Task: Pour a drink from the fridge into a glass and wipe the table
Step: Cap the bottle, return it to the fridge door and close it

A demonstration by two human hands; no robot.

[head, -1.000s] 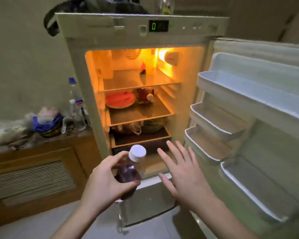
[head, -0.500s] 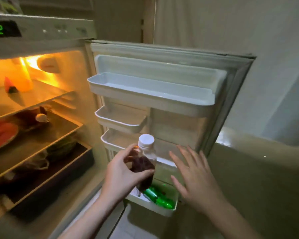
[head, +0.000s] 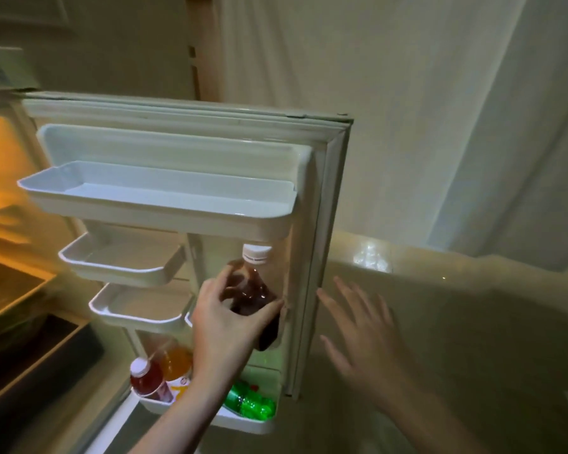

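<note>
Left hand (head: 230, 326) first: it is wrapped around the middle of a small clear plastic bottle of dark brown drink with a white screw cap (head: 251, 290), thumb on the near side, fingers behind, and it holds the bottle upright in the air in front of the open white fridge door (head: 322, 224), near the door's outer edge. My right hand (head: 364, 339) is flat and spread wide, holding nothing, hovering just beside that edge, I judge to push the door shut.

Going down in size, the door carries a long white top shelf (head: 158, 204) with nothing on it, then two short white shelves, then the bottom door bin (head: 243, 424), where a red drink bottle with a white cap (head: 146, 380), an orange drink bottle (head: 177, 365) and green plastic bottles (head: 250, 401) are stored.

I expect the held bottle to be light, thin-walled and easy to dent, probably cold and a little slick. Mid-body is the right place to grip; squeezing hard after uncapping would spill it.
</note>
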